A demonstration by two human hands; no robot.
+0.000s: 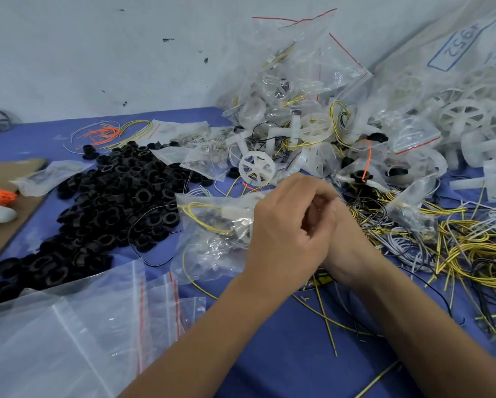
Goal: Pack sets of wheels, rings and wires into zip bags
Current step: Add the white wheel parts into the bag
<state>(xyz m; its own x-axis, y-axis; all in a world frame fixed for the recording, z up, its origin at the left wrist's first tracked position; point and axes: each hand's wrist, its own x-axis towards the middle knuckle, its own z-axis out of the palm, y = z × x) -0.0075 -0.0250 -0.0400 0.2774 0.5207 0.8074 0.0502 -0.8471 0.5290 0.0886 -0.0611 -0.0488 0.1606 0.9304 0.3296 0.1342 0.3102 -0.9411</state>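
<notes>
**Bag could snag or spill**

Both hands meet mid-frame. The left hand (287, 225) curls over the right hand (341, 239); I cannot tell what they hold. A filled zip bag (212, 225) lies just left. Loose wires (456, 248) could tangle in.

Small-parts packing workstation in a workshop. A blue tabletop (269, 354) set against a scuffed white wall (97, 53) carries bulk stock: a heap of black rings (111, 202) at 9 o'clock, filled zip bags (298, 96) piled at 1 o'clock, loose yellow and black wires (456, 248) at 3 o'clock, and empty zip bags (83, 326) stacked at 7 o'clock.
</notes>
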